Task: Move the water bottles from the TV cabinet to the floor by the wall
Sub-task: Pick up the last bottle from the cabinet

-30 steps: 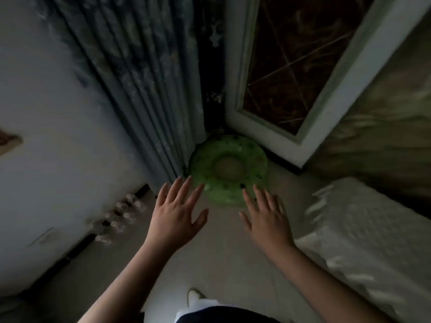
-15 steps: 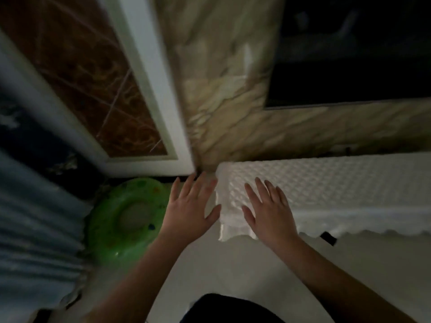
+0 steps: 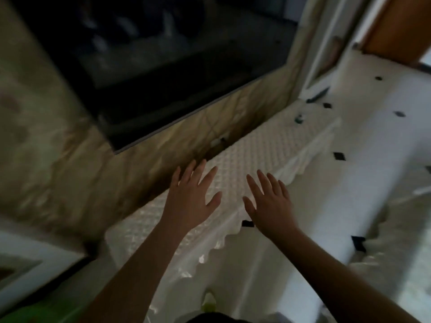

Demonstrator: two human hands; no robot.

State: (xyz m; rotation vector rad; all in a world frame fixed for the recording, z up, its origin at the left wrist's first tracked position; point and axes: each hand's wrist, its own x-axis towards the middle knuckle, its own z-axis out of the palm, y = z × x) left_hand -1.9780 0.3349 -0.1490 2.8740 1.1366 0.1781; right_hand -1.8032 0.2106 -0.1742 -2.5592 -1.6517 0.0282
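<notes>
Nearest me, a shoe tip [image 3: 209,299] shows on the floor [image 3: 254,264] just short of the TV cabinet [image 3: 268,150]. Over the cabinet's near edge I hold both hands palm down: my left hand [image 3: 190,198] and right hand [image 3: 270,203] each have an open grip, fingers spread, holding nothing and touching nothing that I can tell. I judge I am between loads, turned toward the cabinet to fetch a bottle. The quilted white cover [image 3: 256,159] under my hands is bare. At the cabinet's far end lie small dark blurred items [image 3: 299,118]; I cannot tell whether any is a water bottle. Next I should reach that way and close on one. No containers show.
</notes>
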